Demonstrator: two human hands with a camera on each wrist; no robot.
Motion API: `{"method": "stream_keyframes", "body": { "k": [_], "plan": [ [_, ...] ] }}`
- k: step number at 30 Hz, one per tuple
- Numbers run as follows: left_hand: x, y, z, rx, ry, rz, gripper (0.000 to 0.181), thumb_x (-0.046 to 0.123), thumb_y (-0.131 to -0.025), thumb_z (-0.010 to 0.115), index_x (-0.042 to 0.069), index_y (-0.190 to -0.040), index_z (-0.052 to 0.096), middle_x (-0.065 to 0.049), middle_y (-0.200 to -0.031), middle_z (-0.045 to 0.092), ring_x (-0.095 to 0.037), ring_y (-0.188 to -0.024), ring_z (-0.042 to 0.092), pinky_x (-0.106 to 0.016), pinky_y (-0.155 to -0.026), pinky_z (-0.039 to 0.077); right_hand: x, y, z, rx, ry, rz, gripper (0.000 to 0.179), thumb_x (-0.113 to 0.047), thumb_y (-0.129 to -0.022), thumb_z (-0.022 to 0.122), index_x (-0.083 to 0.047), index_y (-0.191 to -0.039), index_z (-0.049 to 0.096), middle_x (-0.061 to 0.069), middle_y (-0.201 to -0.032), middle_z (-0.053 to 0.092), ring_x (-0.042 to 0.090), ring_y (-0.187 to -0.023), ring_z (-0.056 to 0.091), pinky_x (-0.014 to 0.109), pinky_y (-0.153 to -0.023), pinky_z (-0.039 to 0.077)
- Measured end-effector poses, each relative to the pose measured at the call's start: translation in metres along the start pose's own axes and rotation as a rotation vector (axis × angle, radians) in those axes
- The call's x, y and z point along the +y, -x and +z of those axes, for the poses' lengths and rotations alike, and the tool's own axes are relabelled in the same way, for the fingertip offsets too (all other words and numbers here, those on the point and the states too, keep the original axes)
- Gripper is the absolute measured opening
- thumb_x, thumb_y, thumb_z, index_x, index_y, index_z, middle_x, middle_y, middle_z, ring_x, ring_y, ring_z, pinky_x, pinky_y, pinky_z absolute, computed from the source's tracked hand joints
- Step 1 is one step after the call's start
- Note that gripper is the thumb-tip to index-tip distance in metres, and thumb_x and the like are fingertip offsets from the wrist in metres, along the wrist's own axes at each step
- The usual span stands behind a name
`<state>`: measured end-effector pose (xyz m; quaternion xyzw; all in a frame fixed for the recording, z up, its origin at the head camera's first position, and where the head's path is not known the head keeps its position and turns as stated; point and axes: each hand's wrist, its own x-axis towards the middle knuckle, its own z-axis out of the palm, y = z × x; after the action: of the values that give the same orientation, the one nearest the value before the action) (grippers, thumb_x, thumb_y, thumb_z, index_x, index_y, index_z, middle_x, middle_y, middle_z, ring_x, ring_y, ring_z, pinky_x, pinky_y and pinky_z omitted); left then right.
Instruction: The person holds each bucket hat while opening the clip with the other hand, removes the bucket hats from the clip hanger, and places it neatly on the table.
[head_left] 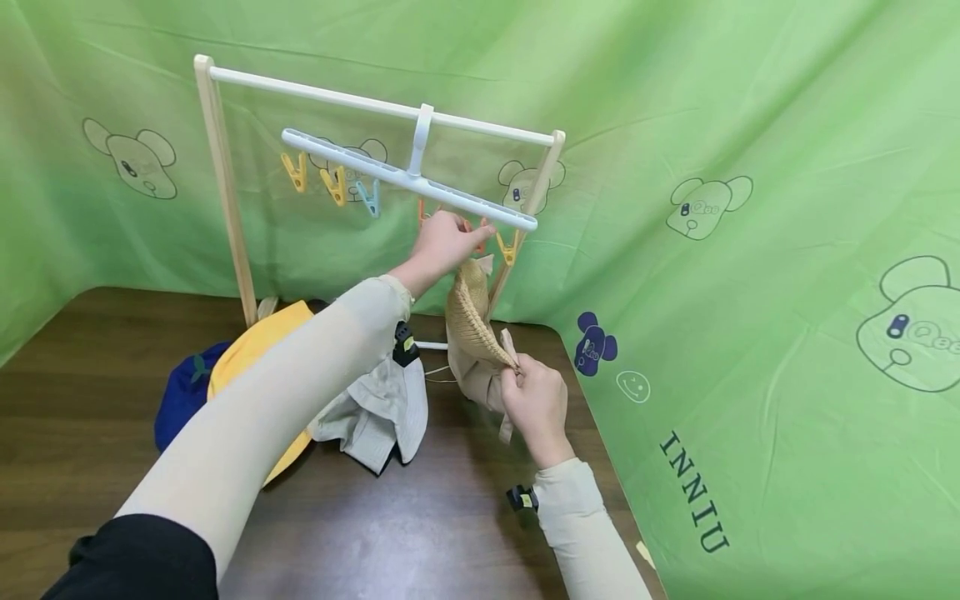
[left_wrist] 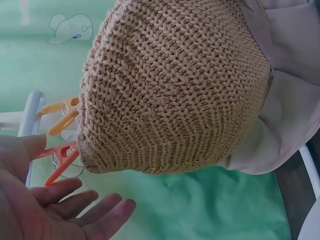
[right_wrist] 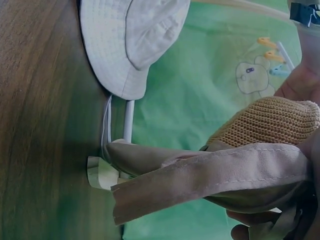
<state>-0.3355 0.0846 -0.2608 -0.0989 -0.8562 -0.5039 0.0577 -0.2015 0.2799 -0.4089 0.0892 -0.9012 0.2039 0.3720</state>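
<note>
A tan knitted sun hat (head_left: 472,312) with a beige fabric brim (left_wrist: 295,120) and cloth ties hangs below the right end of a white clip hanger (head_left: 408,179). My right hand (head_left: 536,404) pinches the hat at its brim edge. Up at the hanger, my left hand (head_left: 442,242) is beside an orange clip (left_wrist: 62,157), thumb at its upper handle and fingers extended below. The clip's handles stand spread, and its jaws meet the edge of the knit crown. Close by is a yellow clip (head_left: 507,248), partly behind the crown in the left wrist view.
A wooden rack with a white top rail (head_left: 315,90) carries the hanger. More clips, including a blue clip (head_left: 368,198), hang on its left. A pale bucket hat (head_left: 382,408), a yellow hat (head_left: 255,342) and a blue hat (head_left: 180,400) lie on the wooden table (head_left: 360,533). Green cloth surrounds it.
</note>
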Motion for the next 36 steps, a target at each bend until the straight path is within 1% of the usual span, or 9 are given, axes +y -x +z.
{"method": "stream_keyframes", "body": {
  "k": [2, 4, 7, 8, 10, 13, 18, 29, 36],
  "plan": [
    [-0.002, 0.003, -0.002, -0.014, -0.005, 0.025, 0.046, 0.053, -0.096, 0.066, 0.013, -0.076, 0.071, -0.002, -0.069, 0.067, -0.011, -0.052, 0.037, -0.027, -0.063, 0.038, 0.0, 0.0, 0.0, 0.0, 0.004, -0.003, 0.013, -0.012, -0.084, 0.062, -0.013, -0.071, 0.064, -0.002, -0.052, 0.048, 0.023, -0.046, 0.042, 0.043, -0.044, 0.036],
    [-0.005, 0.006, -0.005, -0.032, -0.003, 0.044, 0.045, 0.054, -0.097, 0.066, 0.014, -0.077, 0.069, -0.002, -0.07, 0.063, -0.012, -0.056, 0.039, -0.03, -0.067, 0.038, -0.001, 0.0, 0.0, -0.001, 0.007, -0.006, 0.012, -0.012, -0.084, 0.062, -0.013, -0.072, 0.066, -0.001, -0.052, 0.049, 0.023, -0.046, 0.042, 0.043, -0.044, 0.036],
    [-0.012, 0.012, -0.009, -0.056, -0.019, 0.067, 0.045, 0.057, -0.096, 0.064, 0.013, -0.091, 0.075, -0.003, -0.088, 0.072, -0.013, -0.073, 0.055, -0.03, -0.076, 0.044, -0.001, 0.0, -0.001, -0.004, 0.012, -0.005, 0.011, -0.012, -0.084, 0.062, -0.012, -0.077, 0.069, 0.0, -0.054, 0.053, 0.024, -0.047, 0.044, 0.044, -0.044, 0.038],
    [-0.014, 0.014, -0.011, -0.065, -0.023, 0.072, 0.046, 0.058, -0.096, 0.064, 0.013, -0.097, 0.077, -0.004, -0.094, 0.073, -0.014, -0.08, 0.059, -0.032, -0.074, 0.046, -0.001, 0.0, -0.001, -0.004, 0.013, -0.004, 0.01, -0.012, -0.084, 0.062, -0.012, -0.079, 0.071, 0.001, -0.055, 0.056, 0.024, -0.047, 0.045, 0.045, -0.045, 0.039],
    [-0.018, 0.019, -0.014, -0.081, -0.034, 0.082, 0.048, 0.058, -0.095, 0.064, 0.014, -0.107, 0.078, -0.004, -0.111, 0.075, -0.017, -0.096, 0.064, -0.035, -0.08, 0.051, 0.0, 0.001, 0.0, -0.005, 0.015, -0.002, 0.011, -0.012, -0.084, 0.062, -0.012, -0.082, 0.073, 0.001, -0.056, 0.059, 0.024, -0.047, 0.048, 0.045, -0.045, 0.041],
    [-0.023, 0.025, -0.019, -0.104, -0.051, 0.097, 0.049, 0.057, -0.096, 0.064, 0.013, -0.114, 0.077, -0.004, -0.117, 0.075, -0.02, -0.107, 0.066, -0.039, -0.088, 0.054, 0.001, 0.001, 0.0, -0.005, 0.016, -0.002, 0.012, -0.012, -0.084, 0.063, -0.013, -0.085, 0.075, 0.002, -0.06, 0.063, 0.024, -0.048, 0.051, 0.046, -0.046, 0.042],
    [-0.026, 0.036, -0.027, -0.117, -0.067, 0.123, 0.049, 0.055, -0.097, 0.064, 0.013, -0.119, 0.076, -0.005, -0.118, 0.075, -0.021, -0.11, 0.067, -0.041, -0.091, 0.055, 0.0, 0.001, 0.0, -0.004, 0.014, -0.006, 0.011, -0.012, -0.084, 0.062, -0.013, -0.08, 0.072, 0.001, -0.058, 0.06, 0.023, -0.047, 0.048, 0.045, -0.045, 0.04],
    [-0.036, 0.056, -0.044, -0.11, -0.073, 0.155, 0.039, 0.047, -0.099, 0.065, 0.014, -0.116, 0.077, -0.003, -0.117, 0.074, -0.021, -0.112, 0.066, -0.043, -0.095, 0.052, 0.0, 0.002, -0.001, 0.012, 0.022, -0.028, 0.011, -0.012, -0.084, 0.062, -0.013, -0.08, 0.072, 0.002, -0.06, 0.061, 0.024, -0.047, 0.049, 0.046, -0.045, 0.041],
    [-0.053, 0.068, -0.06, -0.128, -0.007, 0.161, 0.04, 0.046, -0.099, 0.065, 0.013, -0.12, 0.075, -0.004, -0.12, 0.074, -0.021, -0.11, 0.069, -0.043, -0.093, 0.054, 0.001, 0.004, -0.001, 0.014, 0.026, -0.053, 0.012, -0.011, -0.084, 0.062, -0.012, -0.084, 0.074, 0.004, -0.065, 0.067, 0.025, -0.048, 0.054, 0.046, -0.046, 0.044]
  ]
}}
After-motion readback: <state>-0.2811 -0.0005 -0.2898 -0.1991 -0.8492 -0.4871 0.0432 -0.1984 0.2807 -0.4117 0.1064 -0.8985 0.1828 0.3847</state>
